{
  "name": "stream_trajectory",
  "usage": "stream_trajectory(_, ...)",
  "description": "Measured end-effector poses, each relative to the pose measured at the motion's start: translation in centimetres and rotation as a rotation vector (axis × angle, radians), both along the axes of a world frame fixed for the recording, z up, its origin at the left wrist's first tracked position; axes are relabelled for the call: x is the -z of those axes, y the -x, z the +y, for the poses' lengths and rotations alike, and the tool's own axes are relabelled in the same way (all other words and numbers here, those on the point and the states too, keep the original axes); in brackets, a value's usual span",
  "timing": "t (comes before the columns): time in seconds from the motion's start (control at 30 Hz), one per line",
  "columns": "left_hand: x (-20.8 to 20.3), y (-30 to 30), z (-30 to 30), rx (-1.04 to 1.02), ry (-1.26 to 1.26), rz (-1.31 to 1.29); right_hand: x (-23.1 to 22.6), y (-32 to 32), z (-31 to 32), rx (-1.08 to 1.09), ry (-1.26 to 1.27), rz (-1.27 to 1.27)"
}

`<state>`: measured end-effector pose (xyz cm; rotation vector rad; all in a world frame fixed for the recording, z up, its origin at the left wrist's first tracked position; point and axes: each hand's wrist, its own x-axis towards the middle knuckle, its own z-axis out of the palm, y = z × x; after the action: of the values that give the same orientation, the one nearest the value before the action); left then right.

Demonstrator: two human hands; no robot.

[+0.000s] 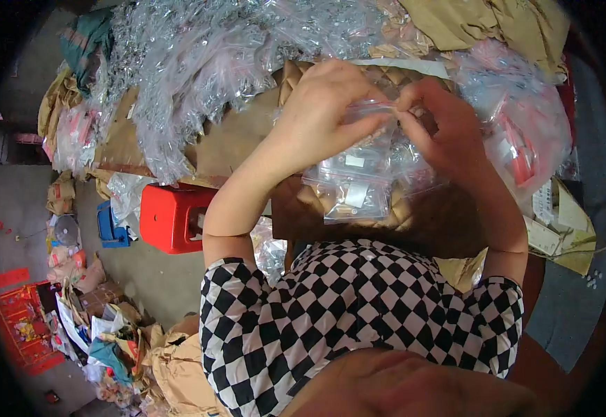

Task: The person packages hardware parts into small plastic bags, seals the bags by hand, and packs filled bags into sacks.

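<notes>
Both hands meet over the table's near side, at a small clear zip bag (371, 106) with a pinkish strip along its top. My left hand (327, 111) is closed, its thumb and fingers pinching the bag's left part. The fingertips of my right hand (449, 128) press together at the bag's right end. Whatever the bag contains is hard to make out. Just below the hands lie several flat clear zip bags (355, 198), some with white paper slips inside. Beneath them is a brown quilted cloth (404, 212).
A large heap of small clear bags (205, 76) covers the table's far left. At right sits a big clear plastic bag (525, 132) with red pieces inside. Brown paper (490, 24) lies at the far right. A red stool (174, 217) stands left, near a blue stool (113, 226).
</notes>
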<state>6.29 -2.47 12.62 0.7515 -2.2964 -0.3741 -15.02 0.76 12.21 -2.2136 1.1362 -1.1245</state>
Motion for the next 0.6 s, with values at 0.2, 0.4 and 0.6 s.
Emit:
stream_trajectory(0.2,1.0,-0.7,-0.1,0.023,0.075,0.111,-0.3,-0.2,0.2,-0.031,0.088,0.052)
stream_trajectory(0.4,1.4,-2.5,0.9,-0.177,0.077,0.097,1.4,0.7,-0.6,0.065,-0.186,-0.161)
stream_trajectory(0.6,3.0,-3.3,1.5,-0.14,0.071,0.039,0.8,-0.1,-0.5,0.025,-0.24,-0.026)
